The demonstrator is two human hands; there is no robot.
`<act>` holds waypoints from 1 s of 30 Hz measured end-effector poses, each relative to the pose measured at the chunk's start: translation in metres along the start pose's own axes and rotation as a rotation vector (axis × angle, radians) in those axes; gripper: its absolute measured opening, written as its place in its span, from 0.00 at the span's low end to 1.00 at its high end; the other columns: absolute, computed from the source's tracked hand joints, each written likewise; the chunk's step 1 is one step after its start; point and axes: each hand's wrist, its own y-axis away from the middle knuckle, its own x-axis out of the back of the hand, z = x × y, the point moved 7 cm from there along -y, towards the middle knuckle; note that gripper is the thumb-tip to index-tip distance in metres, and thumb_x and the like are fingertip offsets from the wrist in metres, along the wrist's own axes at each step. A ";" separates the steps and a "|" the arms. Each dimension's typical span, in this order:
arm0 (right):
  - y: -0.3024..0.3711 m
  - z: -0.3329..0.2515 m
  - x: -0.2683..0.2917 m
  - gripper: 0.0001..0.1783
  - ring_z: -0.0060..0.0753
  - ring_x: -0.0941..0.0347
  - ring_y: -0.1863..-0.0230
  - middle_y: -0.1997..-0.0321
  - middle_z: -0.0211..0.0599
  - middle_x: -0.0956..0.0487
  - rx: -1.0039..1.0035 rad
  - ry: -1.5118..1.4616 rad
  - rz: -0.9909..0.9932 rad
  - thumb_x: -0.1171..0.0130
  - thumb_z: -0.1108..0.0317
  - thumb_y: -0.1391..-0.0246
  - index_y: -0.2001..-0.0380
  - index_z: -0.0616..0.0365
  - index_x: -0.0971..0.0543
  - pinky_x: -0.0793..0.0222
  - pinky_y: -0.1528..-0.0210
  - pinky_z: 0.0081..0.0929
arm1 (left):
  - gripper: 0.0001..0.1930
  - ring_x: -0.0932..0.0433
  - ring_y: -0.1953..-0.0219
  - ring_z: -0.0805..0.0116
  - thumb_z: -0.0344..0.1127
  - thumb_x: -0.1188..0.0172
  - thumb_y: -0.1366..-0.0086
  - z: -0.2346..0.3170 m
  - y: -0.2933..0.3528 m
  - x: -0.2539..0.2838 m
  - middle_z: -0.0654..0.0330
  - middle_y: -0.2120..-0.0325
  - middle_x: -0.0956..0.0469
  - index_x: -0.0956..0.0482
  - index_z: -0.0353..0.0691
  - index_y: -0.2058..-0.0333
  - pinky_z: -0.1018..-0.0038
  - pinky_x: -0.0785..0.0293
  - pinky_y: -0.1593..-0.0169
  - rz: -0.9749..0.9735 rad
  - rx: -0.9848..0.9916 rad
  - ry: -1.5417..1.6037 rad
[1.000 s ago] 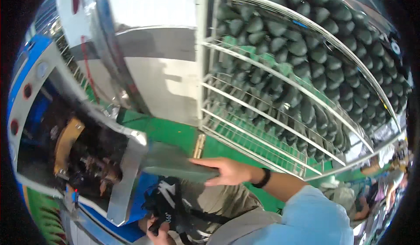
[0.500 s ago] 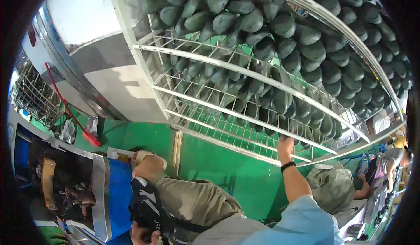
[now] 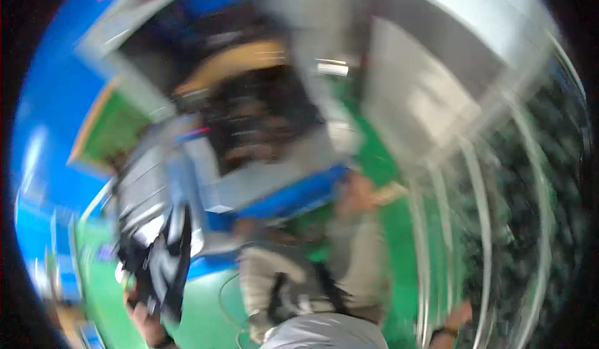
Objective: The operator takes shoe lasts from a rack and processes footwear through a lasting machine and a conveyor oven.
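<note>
Motion blurs the whole view. At the lower left, my left hand (image 3: 143, 319) is closed on a black shoe upper (image 3: 168, 271) with white and grey parts, held near a grey machine part. My right hand (image 3: 460, 315) is low on the right, among the white bars of a wire rack (image 3: 479, 224). Its fingers are smeared, so I cannot see whether it grips anything. Dark green shoe lasts (image 3: 549, 180) fill the rack as a blurred mass behind the bars.
Ahead stands a machine with a black interior (image 3: 262, 112), a tan curved piece (image 3: 240, 62) and a blue front edge (image 3: 293, 196). A grey and beige panel (image 3: 424, 87) rises between machine and rack. Green floor (image 3: 399, 243) lies below.
My view has swung left, bringing the machine to the middle and the rack to the right edge. The shoe upper stays in my left hand, now held further out to the left.
</note>
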 end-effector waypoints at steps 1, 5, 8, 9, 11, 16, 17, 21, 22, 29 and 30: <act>0.014 0.017 0.023 0.24 0.41 0.23 0.49 0.47 0.45 0.20 -0.261 -0.120 0.018 0.47 0.62 0.36 0.39 0.57 0.26 0.27 0.50 0.41 | 0.22 0.29 0.40 0.61 0.30 0.43 0.40 -0.018 -0.024 -0.009 0.51 0.42 0.28 0.26 0.29 0.47 0.65 0.32 0.39 -0.102 0.072 0.014; -0.040 -0.082 0.021 0.24 0.55 0.25 0.47 0.48 0.50 0.20 -0.260 -0.182 -0.146 0.56 0.56 0.28 0.41 0.60 0.24 0.29 0.45 0.43 | 0.17 0.37 0.33 0.50 0.37 0.30 0.44 -0.049 -0.100 -0.043 0.43 0.39 0.30 0.18 0.34 0.60 0.59 0.40 0.32 -0.360 0.012 -0.962; -0.076 -0.214 0.007 0.25 0.51 0.24 0.47 0.48 0.50 0.19 0.103 -0.079 -0.274 0.53 0.54 0.30 0.43 0.63 0.23 0.28 0.46 0.39 | 0.24 0.19 0.59 0.46 0.57 0.35 0.44 -0.122 -0.129 0.002 0.44 0.65 0.17 0.16 0.39 0.64 0.57 0.25 0.56 -0.438 0.395 -1.248; -0.075 -0.258 0.009 0.25 0.51 0.24 0.47 0.48 0.50 0.19 0.160 -0.084 -0.281 0.53 0.54 0.30 0.43 0.63 0.23 0.28 0.46 0.39 | 0.27 0.19 0.66 0.45 0.60 0.38 0.45 -0.125 -0.137 0.017 0.45 0.74 0.18 0.16 0.39 0.64 0.56 0.24 0.58 -0.309 0.338 -1.227; -0.066 -0.337 0.016 0.23 0.50 0.22 0.51 0.47 0.51 0.19 0.359 -0.189 -0.223 0.53 0.56 0.29 0.43 0.63 0.22 0.26 0.49 0.40 | 0.26 0.18 0.65 0.47 0.59 0.38 0.45 -0.132 -0.138 0.040 0.45 0.71 0.17 0.15 0.39 0.63 0.56 0.23 0.58 -0.293 0.361 -1.213; -0.069 -0.403 -0.003 0.17 0.51 0.20 0.57 0.55 0.53 0.17 0.850 -0.222 -0.102 0.45 0.61 0.33 0.53 0.63 0.17 0.25 0.51 0.38 | 0.23 0.21 0.58 0.50 0.57 0.34 0.47 -0.099 -0.063 0.062 0.48 0.68 0.19 0.14 0.38 0.70 0.58 0.24 0.55 -0.184 0.273 -1.245; -0.078 -0.395 -0.021 0.17 0.49 0.20 0.59 0.56 0.51 0.16 0.868 -0.213 -0.102 0.44 0.60 0.34 0.54 0.63 0.17 0.25 0.53 0.38 | 0.23 0.21 0.55 0.51 0.56 0.33 0.48 -0.085 -0.036 0.066 0.49 0.68 0.18 0.14 0.38 0.71 0.59 0.24 0.52 -0.195 0.284 -1.202; -0.123 -0.360 -0.093 0.16 0.41 0.21 0.67 0.63 0.46 0.16 0.918 -0.095 -0.190 0.39 0.58 0.38 0.59 0.62 0.19 0.25 0.63 0.39 | 0.20 0.23 0.50 0.52 0.50 0.27 0.52 -0.022 0.105 0.115 0.51 0.71 0.19 0.16 0.35 0.74 0.61 0.26 0.47 0.062 0.233 -1.124; -0.118 -0.371 -0.094 0.15 0.41 0.21 0.67 0.63 0.46 0.16 0.963 -0.120 -0.176 0.39 0.59 0.38 0.59 0.62 0.19 0.25 0.62 0.39 | 0.20 0.23 0.50 0.52 0.49 0.27 0.52 -0.004 0.150 0.131 0.52 0.71 0.19 0.17 0.35 0.74 0.61 0.26 0.47 0.053 0.279 -1.144; -0.026 -0.481 -0.091 0.15 0.44 0.20 0.64 0.62 0.48 0.16 1.282 -0.346 -0.273 0.41 0.60 0.36 0.58 0.62 0.18 0.25 0.59 0.38 | 0.22 0.20 0.60 0.50 0.53 0.31 0.56 0.161 0.446 0.225 0.50 0.59 0.19 0.13 0.39 0.70 0.62 0.22 0.53 0.450 0.942 -1.509; -0.013 -0.488 -0.086 0.15 0.45 0.20 0.64 0.62 0.49 0.16 1.310 -0.373 -0.279 0.42 0.60 0.36 0.58 0.62 0.18 0.25 0.59 0.38 | 0.22 0.20 0.58 0.50 0.53 0.32 0.56 0.193 0.489 0.228 0.50 0.59 0.19 0.12 0.41 0.68 0.61 0.23 0.52 0.569 1.034 -1.603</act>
